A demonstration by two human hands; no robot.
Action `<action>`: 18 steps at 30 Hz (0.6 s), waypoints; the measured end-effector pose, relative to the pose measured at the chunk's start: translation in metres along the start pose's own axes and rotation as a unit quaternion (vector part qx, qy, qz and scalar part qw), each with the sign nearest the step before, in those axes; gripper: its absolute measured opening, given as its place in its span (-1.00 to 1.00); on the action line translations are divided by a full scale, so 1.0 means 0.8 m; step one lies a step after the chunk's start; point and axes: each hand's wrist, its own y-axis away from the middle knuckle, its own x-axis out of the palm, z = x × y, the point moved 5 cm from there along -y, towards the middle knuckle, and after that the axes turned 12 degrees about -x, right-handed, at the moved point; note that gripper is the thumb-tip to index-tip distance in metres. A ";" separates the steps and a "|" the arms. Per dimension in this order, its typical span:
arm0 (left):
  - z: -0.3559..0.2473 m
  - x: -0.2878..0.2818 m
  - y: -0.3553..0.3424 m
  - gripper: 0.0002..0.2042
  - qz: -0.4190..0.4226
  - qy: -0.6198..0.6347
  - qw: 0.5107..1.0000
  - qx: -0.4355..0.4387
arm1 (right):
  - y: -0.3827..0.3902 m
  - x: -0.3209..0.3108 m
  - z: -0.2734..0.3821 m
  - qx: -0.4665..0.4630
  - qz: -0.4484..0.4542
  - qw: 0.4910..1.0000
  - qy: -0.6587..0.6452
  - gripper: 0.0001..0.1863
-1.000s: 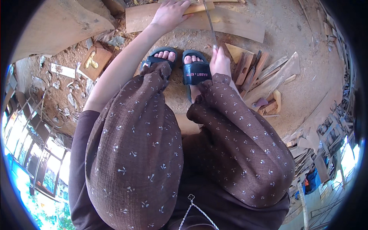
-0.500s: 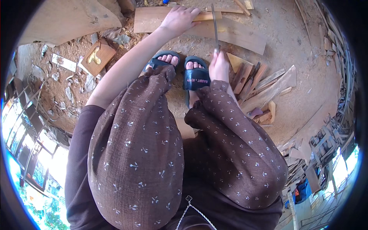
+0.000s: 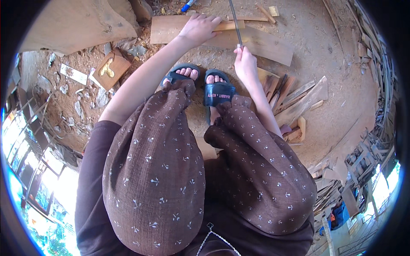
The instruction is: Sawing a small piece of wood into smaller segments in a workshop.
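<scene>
My left hand lies over a narrow light wood strip, fingers bent onto it, on top of a wide thin board on the ground. In my right hand, pinched between thumb and fingers, is the lower end of a long thin metal tool, perhaps a blade or file; it crosses the strip just right of my left hand. My sandalled feet are just below the board, between my arms.
A carved wooden block lies among shavings at left, below a large slab. A blue marker sits beyond the board. Wood offcuts lie right of my feet; stacked scrap wood lines the right edge.
My right hand has pushed forward with the metal tool across the strip. My left hand stays on the strip; the whole view has shifted slightly.
</scene>
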 end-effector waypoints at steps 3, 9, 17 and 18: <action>0.001 0.002 0.000 -0.66 -0.013 0.017 1.000 0.002 | 0.051 0.001 -0.002 0.035 -0.020 0.998 -0.039 -0.76; 0.004 0.008 0.000 -0.65 -0.021 0.026 0.999 0.006 | 0.105 -0.006 -0.004 0.075 -0.033 0.996 -0.023 -0.80; 0.001 0.002 -0.003 -0.67 0.004 -0.001 1.000 -0.007 | 0.033 -0.001 -0.003 0.038 0.009 0.999 -0.022 -0.78; 0.002 0.002 -0.002 -0.67 0.007 -0.001 1.000 -0.007 | 0.042 -0.001 -0.003 0.041 -0.005 0.998 -0.036 -0.77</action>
